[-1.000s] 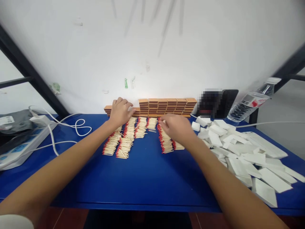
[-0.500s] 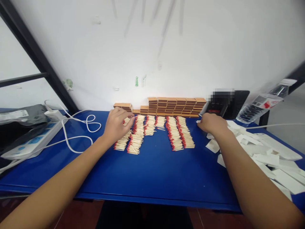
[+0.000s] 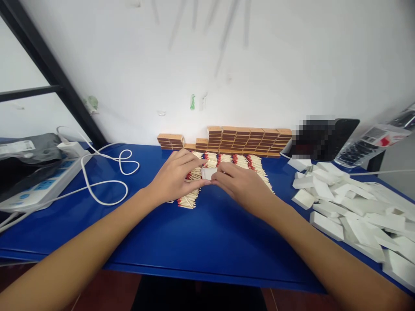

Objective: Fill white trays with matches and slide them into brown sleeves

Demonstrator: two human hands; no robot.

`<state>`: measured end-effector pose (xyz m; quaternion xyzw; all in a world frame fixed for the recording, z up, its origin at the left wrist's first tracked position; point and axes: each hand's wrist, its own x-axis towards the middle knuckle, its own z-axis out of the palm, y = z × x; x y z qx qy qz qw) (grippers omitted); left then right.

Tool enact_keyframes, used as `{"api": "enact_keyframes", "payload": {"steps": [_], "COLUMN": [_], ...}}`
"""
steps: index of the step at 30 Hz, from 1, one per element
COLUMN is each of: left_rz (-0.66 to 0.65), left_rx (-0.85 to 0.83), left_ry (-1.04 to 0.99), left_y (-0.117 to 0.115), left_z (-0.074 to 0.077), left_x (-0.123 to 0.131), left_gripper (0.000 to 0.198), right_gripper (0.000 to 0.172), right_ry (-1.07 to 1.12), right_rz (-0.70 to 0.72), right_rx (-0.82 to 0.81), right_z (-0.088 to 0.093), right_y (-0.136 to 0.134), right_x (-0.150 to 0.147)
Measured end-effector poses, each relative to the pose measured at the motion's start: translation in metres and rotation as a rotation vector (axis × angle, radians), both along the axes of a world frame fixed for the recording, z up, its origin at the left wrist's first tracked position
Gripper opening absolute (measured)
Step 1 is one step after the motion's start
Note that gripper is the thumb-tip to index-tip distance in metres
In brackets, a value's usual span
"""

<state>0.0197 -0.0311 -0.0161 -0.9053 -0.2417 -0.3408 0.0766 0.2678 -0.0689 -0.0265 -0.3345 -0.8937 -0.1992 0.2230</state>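
A small white tray (image 3: 209,173) lies between my two hands, over the middle of the table. My left hand (image 3: 180,175) grips its left end between thumb and fingers, beside the matches. From the right, my right hand (image 3: 236,183) holds the other end with bent fingers. Bundles of red-tipped matches (image 3: 188,201) lie in rows behind and under the hands; more matches (image 3: 261,170) show to the right. Behind them, brown matchboxes (image 3: 249,140) are stacked along the wall, with a lower stack (image 3: 170,141) at the left.
On the blue table's (image 3: 194,242) right lies a heap of white box trays (image 3: 363,207). A dark phone (image 3: 343,136) and a tilted plastic bottle (image 3: 366,144) stand behind it. At the left are a power strip (image 3: 48,183) and a looping white cable (image 3: 97,201).
My right hand has moved from the heap's far edge to the middle, where a white tray now shows. My left hand has shifted right to meet it. The view has turned slightly.
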Motion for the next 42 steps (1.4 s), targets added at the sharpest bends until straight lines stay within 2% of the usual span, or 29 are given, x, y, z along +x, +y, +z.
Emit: {"api": "enact_keyframes", "payload": {"steps": [3,6,9,13,15,18,23,30,42], "left_rz": [-0.011,-0.026,-0.02,0.113,0.196,0.236,0.236,0.244,0.21], "left_rx": [-0.046,-0.091,-0.124,-0.076,-0.038,-0.01,-0.006,-0.014,-0.034], "left_ry": [-0.019,-0.048,-0.083,-0.118,-0.126,-0.106,-0.059,-0.009,0.023], "left_y": [-0.001,-0.001,0.002,0.014,0.021,0.027,0.026,0.022,0.023], "left_z": [0.0,0.001,0.002,0.002,0.001,-0.001,-0.002,-0.001,-0.002], "left_x": [0.001,0.002,0.0,-0.01,-0.016,-0.022,-0.021,-0.018,-0.019], "left_gripper": [0.037,0.038,0.035,0.033,0.034,0.034,0.034,0.032,0.035], "right_gripper": [0.021,0.023,0.021,0.017,0.014,0.012,0.013,0.013,0.004], "right_ry": [0.0,0.023,0.147,0.37,0.329,0.224,0.139,0.083,0.108], "right_rz": [0.02,0.033,0.04,-0.033,-0.062,-0.061,-0.027,-0.053,-0.1], "right_rx": [0.034,0.04,-0.001,-0.124,-0.177,-0.223,-0.258,-0.246,-0.302], "right_z": [-0.003,-0.001,-0.002,-0.009,-0.014,-0.019,-0.019,-0.022,-0.017], "right_y": [0.001,0.003,0.005,0.015,0.021,0.028,0.029,0.031,0.029], "right_x": [0.0,-0.001,-0.004,0.002,0.008,0.015,0.013,0.01,0.014]}}
